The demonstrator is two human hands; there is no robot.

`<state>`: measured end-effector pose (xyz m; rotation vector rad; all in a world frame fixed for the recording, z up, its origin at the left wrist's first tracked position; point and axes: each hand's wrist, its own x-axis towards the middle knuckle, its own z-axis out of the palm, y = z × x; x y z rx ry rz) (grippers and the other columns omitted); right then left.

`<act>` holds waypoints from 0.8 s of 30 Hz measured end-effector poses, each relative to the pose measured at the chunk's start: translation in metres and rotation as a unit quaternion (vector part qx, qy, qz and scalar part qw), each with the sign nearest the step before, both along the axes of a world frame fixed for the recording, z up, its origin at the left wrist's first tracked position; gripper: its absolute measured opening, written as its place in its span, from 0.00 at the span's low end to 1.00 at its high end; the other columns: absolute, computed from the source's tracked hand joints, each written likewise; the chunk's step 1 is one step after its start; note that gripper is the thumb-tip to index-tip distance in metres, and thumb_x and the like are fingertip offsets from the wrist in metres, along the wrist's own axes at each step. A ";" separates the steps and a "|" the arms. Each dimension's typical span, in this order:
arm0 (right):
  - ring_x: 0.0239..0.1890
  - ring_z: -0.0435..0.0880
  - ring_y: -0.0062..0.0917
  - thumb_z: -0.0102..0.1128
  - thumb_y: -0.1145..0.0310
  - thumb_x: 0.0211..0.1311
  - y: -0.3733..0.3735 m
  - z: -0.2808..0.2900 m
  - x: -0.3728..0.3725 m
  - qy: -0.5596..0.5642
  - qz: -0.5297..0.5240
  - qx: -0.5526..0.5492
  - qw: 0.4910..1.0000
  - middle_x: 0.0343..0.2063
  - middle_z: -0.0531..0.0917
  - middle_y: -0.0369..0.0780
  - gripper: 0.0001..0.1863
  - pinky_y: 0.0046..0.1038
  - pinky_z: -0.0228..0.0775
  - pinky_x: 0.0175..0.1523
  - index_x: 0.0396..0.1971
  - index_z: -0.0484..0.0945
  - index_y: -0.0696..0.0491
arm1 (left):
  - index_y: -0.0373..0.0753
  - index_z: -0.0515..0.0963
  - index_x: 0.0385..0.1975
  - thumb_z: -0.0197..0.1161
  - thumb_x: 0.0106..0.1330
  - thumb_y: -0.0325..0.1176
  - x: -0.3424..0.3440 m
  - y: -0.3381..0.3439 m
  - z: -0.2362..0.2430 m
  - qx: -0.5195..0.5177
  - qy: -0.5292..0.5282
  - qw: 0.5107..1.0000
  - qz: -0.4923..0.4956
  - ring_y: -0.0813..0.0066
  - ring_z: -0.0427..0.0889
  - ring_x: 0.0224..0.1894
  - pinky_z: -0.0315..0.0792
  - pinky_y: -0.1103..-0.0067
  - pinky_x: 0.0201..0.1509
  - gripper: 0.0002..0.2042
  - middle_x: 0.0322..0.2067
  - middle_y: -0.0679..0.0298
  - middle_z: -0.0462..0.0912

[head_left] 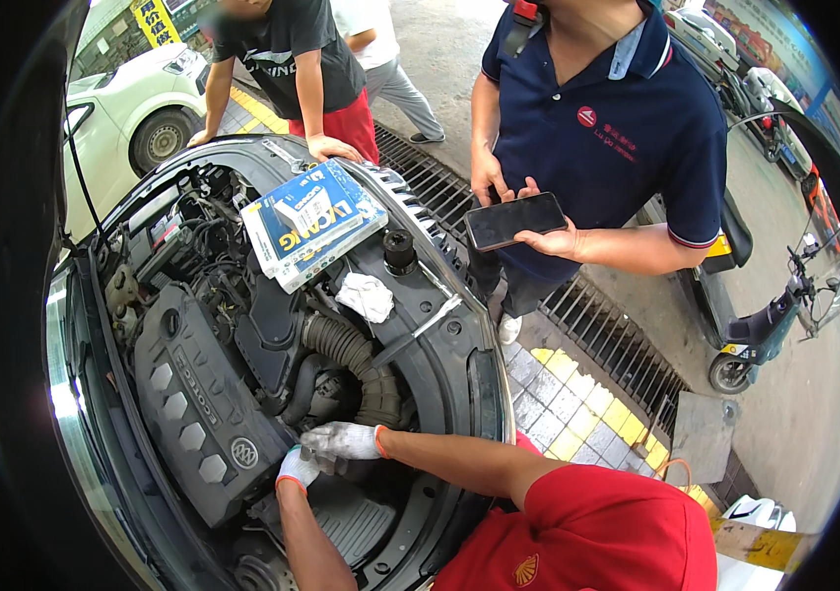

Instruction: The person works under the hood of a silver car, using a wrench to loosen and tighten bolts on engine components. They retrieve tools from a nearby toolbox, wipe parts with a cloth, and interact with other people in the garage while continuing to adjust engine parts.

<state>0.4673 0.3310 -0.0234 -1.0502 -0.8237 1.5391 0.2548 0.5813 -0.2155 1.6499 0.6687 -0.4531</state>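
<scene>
Both my hands wear pale work gloves with orange cuffs and meet low in the engine bay. My left hand [299, 468] is at the front corner of the black engine cover [205, 404], its fingers mostly hidden behind the other glove. My right hand [343, 441] reaches in from the right, fingers curled together against the left. Whatever they hold, if anything, is hidden between them. Just beyond my hands runs a ribbed air intake hose [346, 347] beside a dark opening. A finned dark housing [356, 524] lies on the near side of them.
Blue-and-white boxes [316, 222] rest on the car's front edge, near a crumpled white cloth [366, 296], a black cap-like part [399, 251] and a long metal tool [430, 320]. A person in navy holds a phone [515, 221]; another leans on the car. A scooter [765, 320] stands right.
</scene>
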 end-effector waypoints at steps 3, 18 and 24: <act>0.31 0.88 0.34 0.42 0.41 0.81 -0.006 0.023 0.041 -0.036 -0.034 -0.154 0.987 0.34 0.84 0.45 0.30 0.32 0.83 0.44 0.51 0.80 0.55 | 0.43 0.84 0.56 0.56 0.77 0.54 0.090 -0.058 0.096 0.318 0.101 0.917 -0.217 0.42 0.82 0.61 0.78 0.57 0.59 0.23 0.55 0.45 0.86; 0.52 0.85 0.31 0.49 0.49 0.84 -0.012 -0.025 0.002 -0.026 -0.016 0.000 1.000 0.51 0.83 0.43 0.26 0.33 0.83 0.54 0.66 0.77 0.53 | 0.39 0.85 0.53 0.61 0.74 0.41 0.040 -0.023 0.038 0.240 0.046 0.952 -0.184 0.60 0.88 0.52 0.80 0.67 0.55 0.16 0.52 0.60 0.90; 0.39 0.87 0.28 0.39 0.33 0.79 0.017 0.028 -0.005 -0.005 0.046 -0.088 0.995 0.37 0.86 0.42 0.38 0.33 0.86 0.46 0.53 0.82 0.55 | 0.44 0.84 0.56 0.52 0.79 0.45 -0.029 0.006 0.004 0.167 -0.008 0.985 -0.038 0.51 0.85 0.57 0.77 0.65 0.62 0.18 0.53 0.53 0.88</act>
